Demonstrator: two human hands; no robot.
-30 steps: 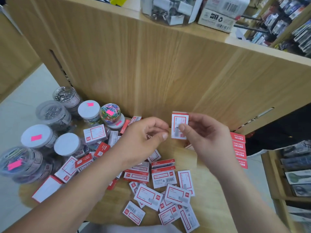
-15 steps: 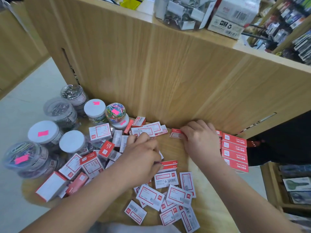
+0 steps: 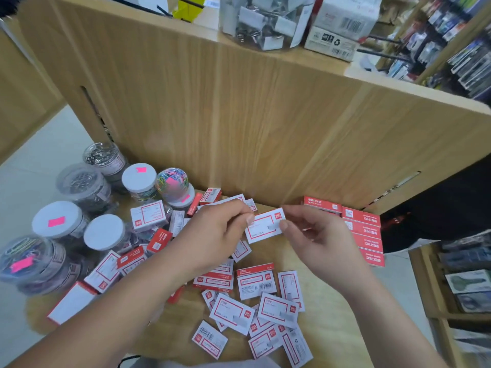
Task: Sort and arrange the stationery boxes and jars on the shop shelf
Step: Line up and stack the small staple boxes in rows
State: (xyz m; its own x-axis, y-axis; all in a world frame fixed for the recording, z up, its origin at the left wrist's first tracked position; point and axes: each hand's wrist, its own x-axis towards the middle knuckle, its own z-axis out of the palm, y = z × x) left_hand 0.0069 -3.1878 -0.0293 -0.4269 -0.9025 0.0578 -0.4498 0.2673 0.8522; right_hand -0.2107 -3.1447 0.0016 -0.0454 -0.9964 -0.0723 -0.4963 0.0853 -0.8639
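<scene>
A small white and red staple box [image 3: 264,226] is held above the wooden shelf [image 3: 326,317]. My left hand [image 3: 215,235] pinches its left end and my right hand [image 3: 316,235] pinches its right end. Several more staple boxes [image 3: 255,309] lie scattered on the shelf below my hands. A neat row of red boxes [image 3: 364,232] stands along the shelf's right edge by the back panel. Clear jars of clips with white lids [image 3: 105,232] cluster at the left.
A tall wooden back panel [image 3: 239,115] rises behind the shelf. On its top stand a clear tub of binder clips [image 3: 263,19] and a white carton [image 3: 342,25]. Racks of goods [image 3: 451,35] fill the right side. A low shelf [image 3: 467,282] sits at lower right.
Half a second ago both hands were down on the shelf, the right one at the row of red boxes. Now they have lifted and hold one staple box between them.
</scene>
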